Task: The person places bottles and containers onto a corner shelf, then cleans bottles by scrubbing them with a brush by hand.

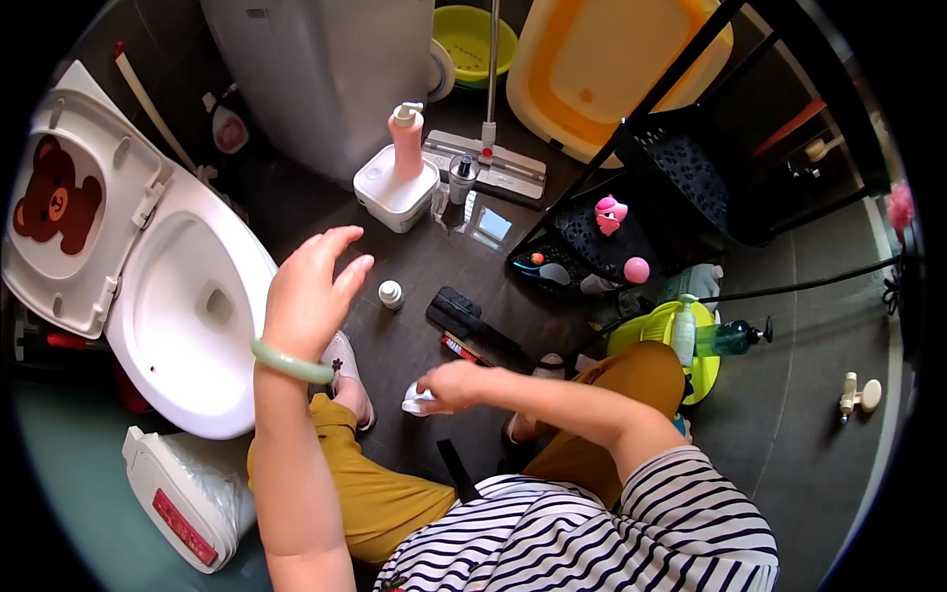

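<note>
My left hand (pixel 311 291) is raised beside the toilet bowl with its fingers apart and nothing in them; a pale green bangle (pixel 293 362) circles that wrist. Low over the floor between my feet, my right hand (pixel 454 386) is closed around a small white object (pixel 415 401), whose kind I cannot make out. A small white bottle (pixel 392 295) stands upright on the dark tiles ahead of it. Just beyond the right hand lie a black brush-like tool (pixel 472 318) and a red-and-white bristled brush (pixel 460 347).
An open toilet (pixel 187 326) and a white bin (pixel 187 498) are on the left. Ahead stand a white box (pixel 370 204) with a pink pump bottle (pixel 406 143), and a flat mop (pixel 513 176). A black rack (pixel 592 237) and a lime-green basin (pixel 702 380) holding bottles stand right.
</note>
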`<action>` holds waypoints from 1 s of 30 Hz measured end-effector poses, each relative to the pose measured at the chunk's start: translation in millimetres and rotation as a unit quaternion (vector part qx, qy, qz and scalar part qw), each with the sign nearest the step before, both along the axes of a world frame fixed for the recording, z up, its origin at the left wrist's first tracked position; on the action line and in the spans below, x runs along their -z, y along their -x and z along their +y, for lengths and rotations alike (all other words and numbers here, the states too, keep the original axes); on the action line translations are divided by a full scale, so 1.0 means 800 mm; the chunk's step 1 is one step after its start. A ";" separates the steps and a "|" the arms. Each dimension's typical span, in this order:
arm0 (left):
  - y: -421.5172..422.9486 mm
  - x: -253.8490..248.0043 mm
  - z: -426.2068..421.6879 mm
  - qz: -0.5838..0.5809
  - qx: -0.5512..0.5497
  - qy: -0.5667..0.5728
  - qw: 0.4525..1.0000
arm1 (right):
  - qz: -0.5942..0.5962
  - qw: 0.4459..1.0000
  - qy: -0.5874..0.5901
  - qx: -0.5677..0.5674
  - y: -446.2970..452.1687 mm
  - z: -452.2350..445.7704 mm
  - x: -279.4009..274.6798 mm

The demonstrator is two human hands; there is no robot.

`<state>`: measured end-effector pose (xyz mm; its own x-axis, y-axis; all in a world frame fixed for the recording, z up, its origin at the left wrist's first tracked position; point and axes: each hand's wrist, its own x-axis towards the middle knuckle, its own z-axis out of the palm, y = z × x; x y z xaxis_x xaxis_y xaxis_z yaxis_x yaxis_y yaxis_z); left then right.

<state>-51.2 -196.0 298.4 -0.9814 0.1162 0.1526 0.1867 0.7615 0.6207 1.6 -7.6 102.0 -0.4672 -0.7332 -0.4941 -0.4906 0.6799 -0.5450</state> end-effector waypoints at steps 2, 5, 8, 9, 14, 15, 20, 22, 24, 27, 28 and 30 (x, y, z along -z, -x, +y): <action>-0.007 -0.003 0.005 -0.007 0.005 -0.006 1.000 | -0.024 0.998 0.017 0.048 0.054 0.019 0.000; -0.016 -0.011 0.013 0.023 0.026 0.030 0.999 | 0.065 0.975 0.061 0.206 0.166 0.053 0.000; -0.017 -0.016 0.020 0.017 0.040 0.033 0.999 | 0.260 0.899 0.058 0.347 0.276 0.076 -0.002; -0.016 -0.017 0.021 0.009 0.042 0.040 0.998 | 0.300 0.876 0.025 0.377 0.312 0.081 0.007; -0.008 -0.021 0.020 -0.051 0.033 0.048 0.997 | 0.317 0.881 -0.036 0.351 0.410 0.086 0.007; -0.007 -0.021 0.019 -0.054 0.028 0.051 0.997 | 0.326 0.887 -0.040 0.325 0.420 0.087 0.013; -0.005 -0.018 0.018 -0.078 0.003 0.074 0.994 | 0.370 0.896 -0.062 0.238 0.442 0.096 0.044; -0.002 -0.019 0.021 -0.079 0.003 0.067 0.995 | 0.392 0.895 -0.057 0.204 0.436 0.099 0.059; -0.004 -0.020 0.024 -0.058 0.012 0.067 0.996 | 0.465 0.871 -0.033 0.154 0.415 0.105 0.069; -0.008 -0.023 0.030 -0.051 0.017 0.040 0.998 | 0.425 0.865 -0.037 0.263 0.368 0.105 0.060; -0.011 -0.022 0.031 -0.042 0.020 0.034 0.998 | 0.437 0.853 -0.028 0.283 0.350 0.104 0.052; -0.017 -0.022 0.033 -0.037 0.032 0.021 0.999 | 0.407 0.853 -0.010 0.327 0.307 0.101 0.030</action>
